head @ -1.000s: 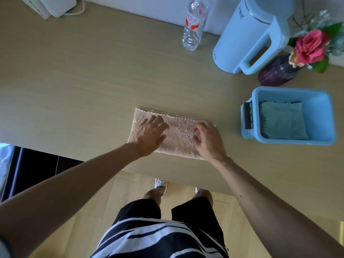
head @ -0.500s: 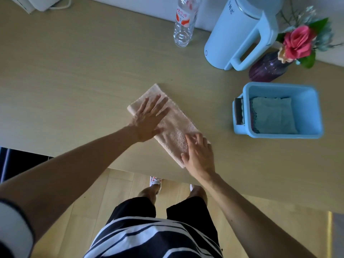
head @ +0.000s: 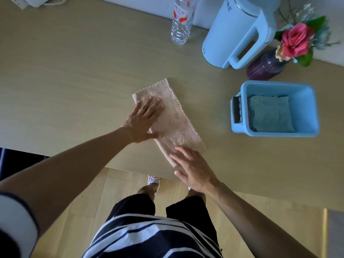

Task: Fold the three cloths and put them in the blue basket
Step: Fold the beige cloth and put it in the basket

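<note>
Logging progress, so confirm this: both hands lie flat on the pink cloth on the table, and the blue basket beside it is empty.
Not empty. The head view shows a folded green cloth already in the blue basket. The rest holds: left hand and right hand lie flat on the pink cloth on the table.

Along the far edge of the desk point(head: 74, 67) stand a clear plastic water bottle point(head: 181, 23) with a red-and-white label, a pale blue kettle point(head: 240, 32) with its handle turned to the near right, and a purple glass vase point(head: 265, 66) holding a pink flower point(head: 295, 40). A white device point(head: 35, 0) with a cord sits at the far left corner.
</note>
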`<state>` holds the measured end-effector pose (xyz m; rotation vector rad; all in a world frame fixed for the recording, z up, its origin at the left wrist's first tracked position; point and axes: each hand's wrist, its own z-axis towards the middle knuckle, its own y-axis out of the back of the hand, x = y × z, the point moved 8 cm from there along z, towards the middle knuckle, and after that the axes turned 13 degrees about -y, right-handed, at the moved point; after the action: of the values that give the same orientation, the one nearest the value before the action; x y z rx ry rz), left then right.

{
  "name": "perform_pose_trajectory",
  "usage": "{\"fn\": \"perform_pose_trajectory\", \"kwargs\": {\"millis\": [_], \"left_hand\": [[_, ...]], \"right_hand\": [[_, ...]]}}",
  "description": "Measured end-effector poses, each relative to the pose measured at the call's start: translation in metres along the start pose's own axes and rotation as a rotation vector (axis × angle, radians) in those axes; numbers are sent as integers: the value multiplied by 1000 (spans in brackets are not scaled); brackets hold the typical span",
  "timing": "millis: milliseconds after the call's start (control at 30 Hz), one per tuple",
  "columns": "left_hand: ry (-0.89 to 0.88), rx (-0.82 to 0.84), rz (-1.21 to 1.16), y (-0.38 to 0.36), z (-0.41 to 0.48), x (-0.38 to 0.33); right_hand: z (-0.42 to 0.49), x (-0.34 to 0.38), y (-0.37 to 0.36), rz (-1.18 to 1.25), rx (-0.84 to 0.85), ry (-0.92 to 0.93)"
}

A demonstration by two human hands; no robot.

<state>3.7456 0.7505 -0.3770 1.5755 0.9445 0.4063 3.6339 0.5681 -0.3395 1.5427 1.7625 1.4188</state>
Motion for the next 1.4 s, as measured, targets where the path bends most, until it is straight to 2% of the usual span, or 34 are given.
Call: {"fn": "perform_pose_trajectory", "kwargs": {"millis": [100,200,300,467,567,633,700,800,867,967,1067,1200,1267,1400], "left_hand": [[-105,-48,12,14,-2,-13],[-229,-146,-50,22,-10,-52],[-303,-116,-145,6,-23,-85],[-278,-107,-199,-5,-30,-92],[-245,-95,-207,-6,-30,-92],[-212,-133,-231,-4,-32,-91],[-174,-246,-297,7,-34,-91],[-72,-365,-495,13,-41,-85],[12,-363,-645,12,-44,-78],[66,-317,-788,19,-44,-72],[170,-307,-839,24,-42,-59],[413,-295,-922,14,-39,-31],[481,-312,-953,14,-35,-22],[587,-363,-969,13,-31,-8]], "right_hand": [[9,-23,17,-14,-67,-64],[17,-43,25,-62,-65,-107],[24,-45,29,-105,-99,-119],[37,-33,36,-117,-221,-138],[41,-30,34,-5,-151,-157],[43,-29,34,160,-20,-183],[40,-25,38,326,77,-172],[34,-22,48,377,81,-148],[31,-23,51,441,126,-164],[29,-24,53,638,282,-219],[37,-31,57,647,193,-277],[57,-46,66,842,45,-397],[68,-50,68,907,0,-464],[88,-56,65,862,-60,-566]]}}
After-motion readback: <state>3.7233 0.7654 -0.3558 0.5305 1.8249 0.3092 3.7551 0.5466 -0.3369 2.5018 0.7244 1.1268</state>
